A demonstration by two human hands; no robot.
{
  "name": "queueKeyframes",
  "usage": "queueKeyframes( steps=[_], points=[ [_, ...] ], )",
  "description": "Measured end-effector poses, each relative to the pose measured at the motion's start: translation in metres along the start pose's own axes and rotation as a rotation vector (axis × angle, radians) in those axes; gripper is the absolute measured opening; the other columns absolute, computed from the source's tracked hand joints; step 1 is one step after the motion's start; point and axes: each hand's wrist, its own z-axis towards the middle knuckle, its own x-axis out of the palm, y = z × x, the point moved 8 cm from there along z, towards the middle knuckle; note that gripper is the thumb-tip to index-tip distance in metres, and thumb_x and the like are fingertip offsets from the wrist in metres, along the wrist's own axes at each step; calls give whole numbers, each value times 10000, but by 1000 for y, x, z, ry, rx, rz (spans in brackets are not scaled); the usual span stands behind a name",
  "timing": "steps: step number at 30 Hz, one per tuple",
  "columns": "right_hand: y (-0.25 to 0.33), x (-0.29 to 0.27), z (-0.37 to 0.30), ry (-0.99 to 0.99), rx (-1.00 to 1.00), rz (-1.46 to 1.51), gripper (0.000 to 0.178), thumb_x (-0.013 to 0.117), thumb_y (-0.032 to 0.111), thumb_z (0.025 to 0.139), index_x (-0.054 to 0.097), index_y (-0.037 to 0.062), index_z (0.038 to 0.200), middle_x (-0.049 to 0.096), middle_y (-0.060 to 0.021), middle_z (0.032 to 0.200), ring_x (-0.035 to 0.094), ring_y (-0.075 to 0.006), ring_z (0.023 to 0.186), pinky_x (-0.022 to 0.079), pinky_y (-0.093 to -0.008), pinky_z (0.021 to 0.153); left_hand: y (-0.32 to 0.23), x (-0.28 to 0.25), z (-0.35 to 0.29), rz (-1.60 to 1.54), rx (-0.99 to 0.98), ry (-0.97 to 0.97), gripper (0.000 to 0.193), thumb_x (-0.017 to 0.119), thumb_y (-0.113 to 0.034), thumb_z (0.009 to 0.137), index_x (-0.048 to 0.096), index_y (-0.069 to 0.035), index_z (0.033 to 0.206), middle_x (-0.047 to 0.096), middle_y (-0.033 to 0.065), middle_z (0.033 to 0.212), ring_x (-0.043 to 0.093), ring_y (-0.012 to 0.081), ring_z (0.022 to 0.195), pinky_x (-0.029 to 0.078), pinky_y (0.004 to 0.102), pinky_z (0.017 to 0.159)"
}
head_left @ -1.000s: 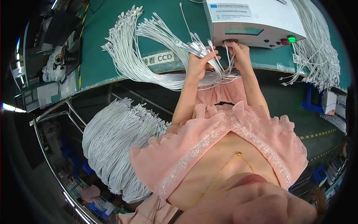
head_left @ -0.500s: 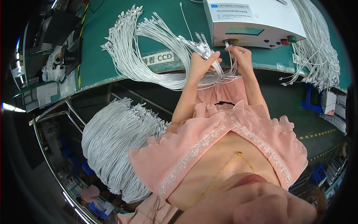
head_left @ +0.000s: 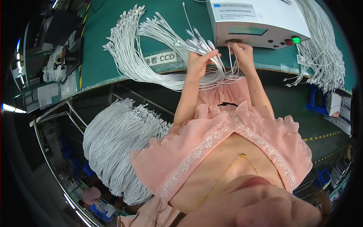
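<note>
My left hand (head_left: 199, 63) is closed round a bunch of white cables (head_left: 202, 46), whose plug ends fan out above the thumb. In front of the white tester box (head_left: 242, 20), my right hand (head_left: 242, 53) pinches one cable end (head_left: 230, 48) at the socket (head_left: 234, 40) under the small display (head_left: 247, 30). The fingers hide the plug, so how deep it sits cannot be seen. A green light (head_left: 296, 39) glows at the right of the box's front. The cables from both hands droop over the table edge.
Bundles of white cables (head_left: 126, 49) lie on the green table (head_left: 98, 22) to the left. Another bundle (head_left: 321, 45) hangs over the edge at the right. Below left, a big heap of cables (head_left: 121, 147) rests by a metal rail (head_left: 41, 147).
The green light has come on. My right hand has shifted slightly up and left against the socket. My left hand has moved a little to the left with its bunch.
</note>
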Motion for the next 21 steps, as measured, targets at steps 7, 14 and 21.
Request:
queueKeyframes(
  steps=[7,14,21],
  points=[
    [24,25,-27,186,-25,-59,159,641,114,762,676,-38,788,613,-33,667,506,-54,633,379,-203,563,10,4,0,267,8,44,156,690,15,712,594,20,834,640,98,751,648,170,651,468,178,430],
    [-5,-3,-8,47,122,86,171,668,131,740,658,-32,690,544,1,584,440,-56,533,307,-211,499,7,5,-2,54,38,6,209,630,24,766,554,46,960,632,118,846,657,281,777,543,209,465],
    [0,2,-2,34,180,157,168,654,103,726,630,-47,654,543,-26,577,449,-65,523,318,-217,504,2,-2,-2,87,52,-3,171,635,-22,787,575,33,938,634,114,821,662,232,757,515,188,439]
  ],
)
